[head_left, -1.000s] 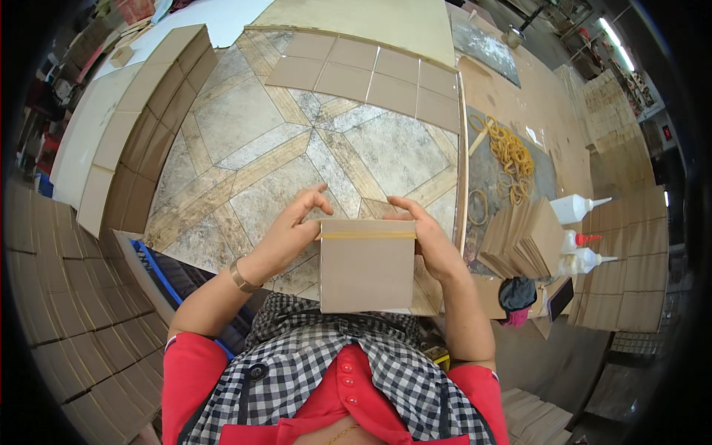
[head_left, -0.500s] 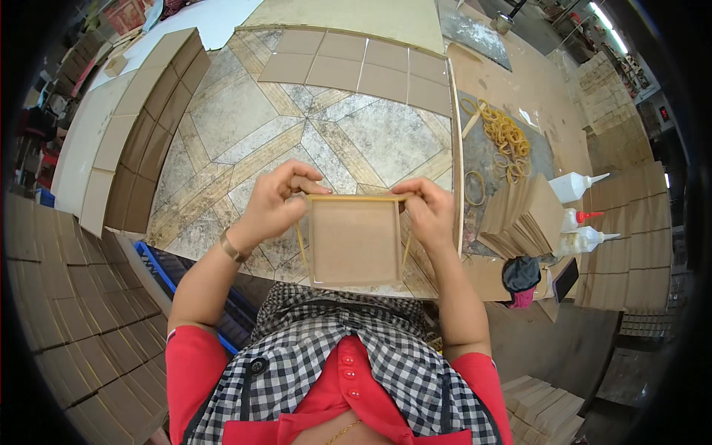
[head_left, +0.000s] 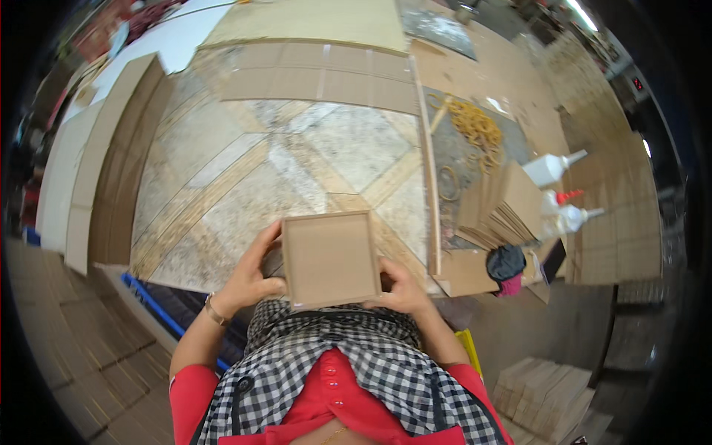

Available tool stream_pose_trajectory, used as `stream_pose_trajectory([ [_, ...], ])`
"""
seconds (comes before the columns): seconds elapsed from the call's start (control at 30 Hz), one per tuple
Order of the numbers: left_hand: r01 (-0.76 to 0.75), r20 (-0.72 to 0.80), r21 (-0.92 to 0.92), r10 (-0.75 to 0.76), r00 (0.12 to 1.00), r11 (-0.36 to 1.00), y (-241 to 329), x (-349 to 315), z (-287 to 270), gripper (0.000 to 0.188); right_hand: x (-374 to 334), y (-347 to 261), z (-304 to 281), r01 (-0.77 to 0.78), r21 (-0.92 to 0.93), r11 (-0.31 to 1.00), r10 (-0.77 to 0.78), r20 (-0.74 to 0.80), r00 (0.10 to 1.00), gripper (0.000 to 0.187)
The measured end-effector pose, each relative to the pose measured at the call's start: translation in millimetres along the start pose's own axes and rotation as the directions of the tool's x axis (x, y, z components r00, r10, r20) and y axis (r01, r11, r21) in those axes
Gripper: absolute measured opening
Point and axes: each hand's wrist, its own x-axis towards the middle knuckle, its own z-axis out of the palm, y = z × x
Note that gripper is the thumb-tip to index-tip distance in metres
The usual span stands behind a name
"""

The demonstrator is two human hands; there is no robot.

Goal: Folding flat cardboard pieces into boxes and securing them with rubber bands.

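Note:
A shallow square brown box [head_left: 330,259] with a low raised rim is between my two hands, close to my apron and over the table's front edge. My left hand [head_left: 256,271] grips its left side, thumb low and fingers reaching up behind the edge. On the opposite side, my right hand [head_left: 400,288] holds near the lower right corner, its fingers partly hidden by the box. No rubber band can be made out on the box in this blurred view.
Brown panels [head_left: 334,74] lie across the table's far side, with stacked boxes [head_left: 122,163] along its left. To the right are yellow rubber bands [head_left: 475,126], a stack of thin boards [head_left: 504,204], white squeeze bottles [head_left: 549,169] and a dark-and-pink bundle [head_left: 506,267].
My hands have left the box's top edge, where they held a stretched yellow rubber band, and now grip its sides lower down. The box has moved slightly left and toward me. My view has shifted.

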Motion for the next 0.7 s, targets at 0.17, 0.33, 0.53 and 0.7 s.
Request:
stream_pose_trajectory([
  [0.17, 0.209, -0.306, -0.23, -0.274, 0.912, 0.951, 34.3, 23.8, 13.5, 0.056, 34.9, -71.3, 12.5, 0.038, 0.336, 0.941, 0.088, -0.351, 0.932, 0.03],
  [0.33, 0.466, -0.133, -0.306, -0.522, 0.842, 0.83, 51.9, 29.3, 19.3, 0.048, 69.5, -59.0, -11.6, -0.188, 0.607, 0.772, 0.451, -0.315, 0.835, 0.036],
  [0.53, -0.021, -0.311, 0.369, 0.145, 0.939, 0.929, 27.4, 9.1, 7.7, 0.047, 87.8, -37.5, -69.5, -0.256, -0.482, 0.838, -0.135, -0.637, 0.759, 0.016],
  [0.7, -0.521, 0.253, 0.695, 0.51, 0.822, 0.495, 75.8, 37.3, 18.4, 0.032, 141.3, -23.8, -155.8, -0.798, -0.595, 0.098, -0.3, -0.782, 0.546, 0.023],
])
